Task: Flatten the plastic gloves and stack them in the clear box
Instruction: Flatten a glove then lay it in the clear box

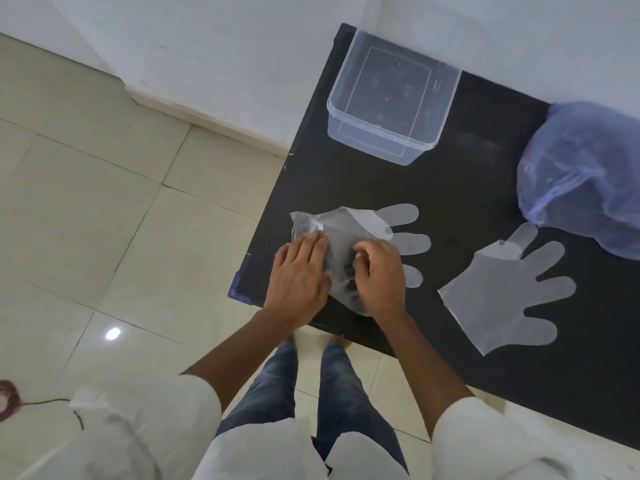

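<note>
A crumpled clear plastic glove (pixel 360 230) lies near the left edge of the black table (pixel 467 188), its fingers pointing right. My left hand (pixel 299 278) presses flat on its cuff end with straight fingers. My right hand (pixel 379 275) rests on the glove's palm with curled fingers that seem to pinch the film. A second glove (pixel 505 296) lies flat and spread out to the right, apart from both hands. The clear box (pixel 394 98) stands open at the table's far left corner with nothing visible inside.
A bluish translucent plastic bag (pixel 585 174) bulges at the table's right edge against the white wall. The table's left and near edges drop to a tiled floor. A reddish cord (pixel 10 400) lies on the floor at far left.
</note>
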